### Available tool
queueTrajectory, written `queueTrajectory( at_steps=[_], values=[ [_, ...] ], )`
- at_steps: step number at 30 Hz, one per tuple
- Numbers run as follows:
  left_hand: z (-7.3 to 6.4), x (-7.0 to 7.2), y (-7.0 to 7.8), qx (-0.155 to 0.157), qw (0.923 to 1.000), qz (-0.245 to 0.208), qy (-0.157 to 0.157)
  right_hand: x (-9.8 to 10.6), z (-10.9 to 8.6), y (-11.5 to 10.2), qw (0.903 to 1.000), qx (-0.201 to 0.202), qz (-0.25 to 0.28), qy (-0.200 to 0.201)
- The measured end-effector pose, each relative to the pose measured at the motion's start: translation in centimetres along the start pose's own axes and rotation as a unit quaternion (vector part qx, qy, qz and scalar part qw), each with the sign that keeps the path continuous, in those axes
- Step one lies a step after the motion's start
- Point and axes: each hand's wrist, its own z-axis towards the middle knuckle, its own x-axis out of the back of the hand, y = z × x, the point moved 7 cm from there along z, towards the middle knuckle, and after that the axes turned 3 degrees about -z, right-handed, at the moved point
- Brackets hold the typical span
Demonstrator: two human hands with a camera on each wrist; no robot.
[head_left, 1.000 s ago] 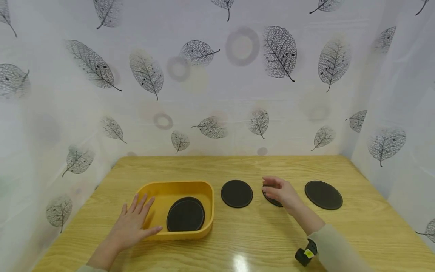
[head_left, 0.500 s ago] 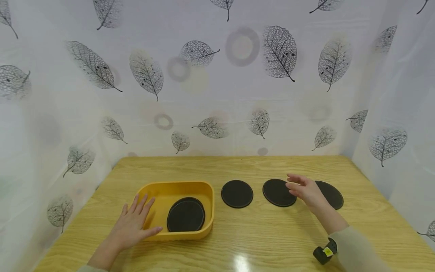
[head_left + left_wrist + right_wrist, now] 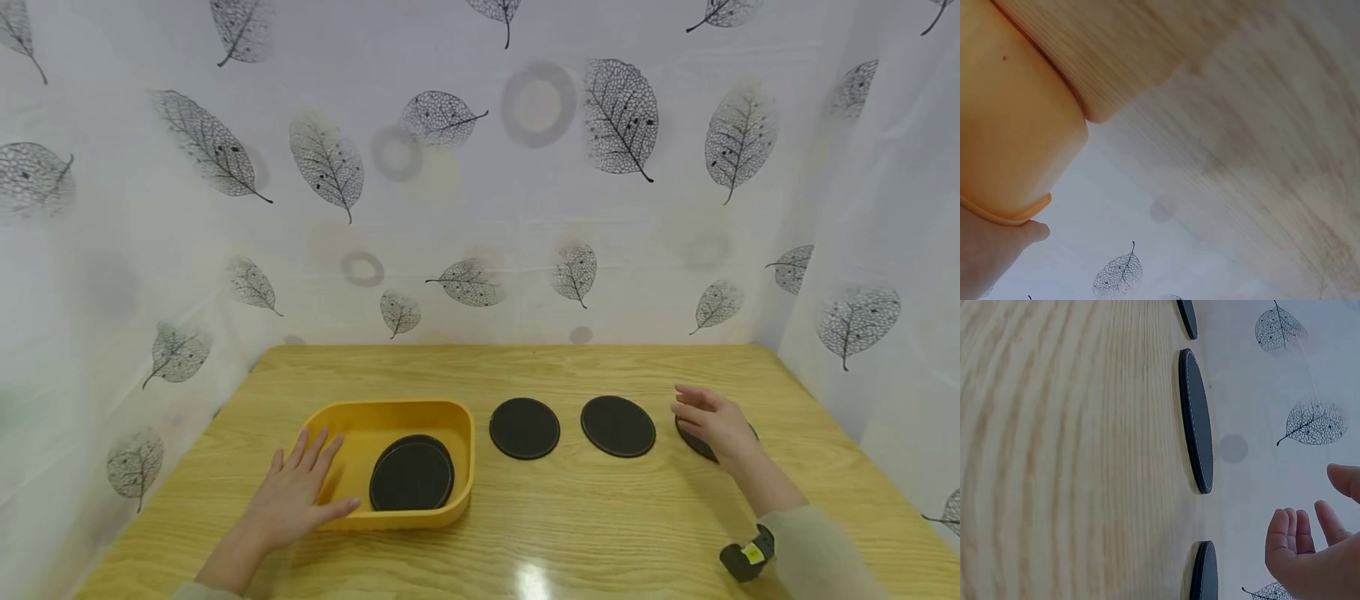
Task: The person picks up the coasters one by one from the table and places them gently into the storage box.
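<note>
My left hand [image 3: 288,492] lies with spread fingers over the left side of a yellow plastic bin [image 3: 465,467], touching its rim. Inside the bin, two round black coasters [image 3: 411,477] overlap, the upper one hiding most of the lower. On the table to the right, a black coaster [image 3: 524,428] and a second coaster [image 3: 618,427] lie flat. My right hand [image 3: 720,425] hovers above the rightmost coaster [image 3: 697,442] and partly covers it. In the right wrist view its fingers are loosely bent, with nothing between them.
The wood-grain table [image 3: 570,533] ends at a white curtain [image 3: 465,192] with leaf prints, which also stands at both sides. A black wrist camera [image 3: 746,558] is strapped at the right sleeve. The bin's outer wall [image 3: 1016,125] fills the left of the left wrist view.
My right hand has moved right, from over the middle table coaster to over the rightmost one, uncovering the middle one. The left hand and the bin have stayed put.
</note>
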Motion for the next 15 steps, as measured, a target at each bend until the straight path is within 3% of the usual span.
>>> queueTrajectory(
  at_steps=[7, 15],
  values=[
    [0.0, 0.1, 0.2, -0.005, 1.0, 0.0, 0.006, 2.2, 0.0, 0.7, 0.9995, 0.018, 0.013, 0.024],
    [0.0, 0.3, 0.3, -0.005, 1.0, 0.0, 0.006, 4.3, -0.2, 2.1, 0.9989, 0.01, 0.006, 0.045]
  ],
)
